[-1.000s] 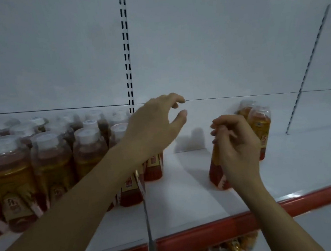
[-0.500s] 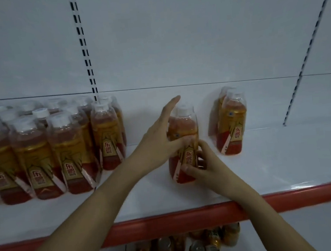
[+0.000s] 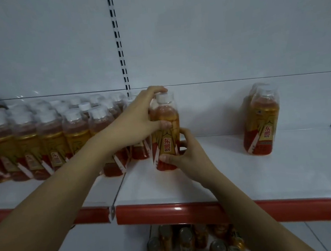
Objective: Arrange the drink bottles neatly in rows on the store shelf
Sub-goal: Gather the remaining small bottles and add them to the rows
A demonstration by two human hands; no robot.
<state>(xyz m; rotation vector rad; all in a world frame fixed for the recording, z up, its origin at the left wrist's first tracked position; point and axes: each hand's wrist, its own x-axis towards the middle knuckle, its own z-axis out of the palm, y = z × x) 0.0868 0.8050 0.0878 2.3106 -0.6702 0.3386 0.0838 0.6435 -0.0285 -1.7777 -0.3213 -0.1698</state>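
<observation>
Since half second ago: bottle (image 3: pixel 165 133) carried leftward, now just beside massed rows (image 3: pixel 46 136) on shelf (image 3: pixel 216 179). Left hand (image 3: pixel 139 117) wraps shoulder and cap; right hand (image 3: pixel 185 153) clasps lower label. Stray pair (image 3: pixel 263 124) stands well apart, right. Judgement: gap closing, pair next.

I have one bottle (image 3: pixel 165 133) held between my two hands, left hand (image 3: pixel 139 119) and right hand (image 3: pixel 185 155). Two more bottles (image 3: pixel 262 124) stand one behind the other at right of the frame. The packed group of bottles (image 3: pixel 46 136) at left is too crowded and blurred to count exactly. Below the shelf (image 3: pixel 186 188), at least six cans (image 3: pixel 186 242) show.
</observation>
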